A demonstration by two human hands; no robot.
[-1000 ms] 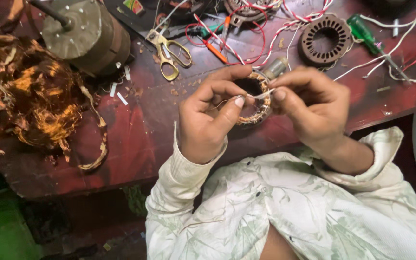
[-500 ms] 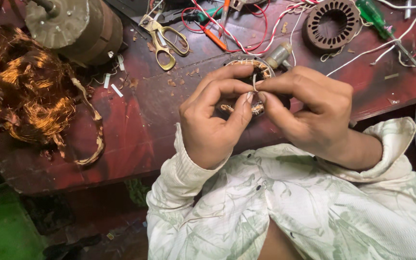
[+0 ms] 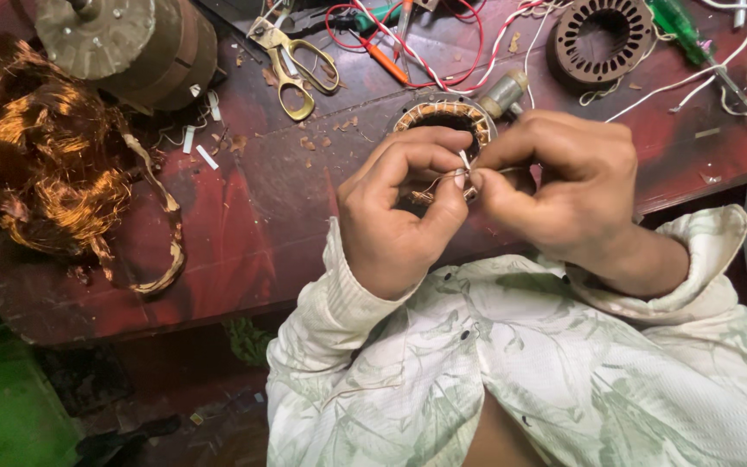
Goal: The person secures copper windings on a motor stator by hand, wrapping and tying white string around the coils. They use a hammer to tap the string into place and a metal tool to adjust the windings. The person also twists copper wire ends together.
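Here the left hand and right hand pinch closed on a thin white sleeve and fine copper wire ends, just in front of the round copper-wound stator on the worn red table. Short, steady finger movements would suit best, I judge, as 2 fingertip pairs meet near the table's edge, with bare room leftward before the tangled copper wire heap.
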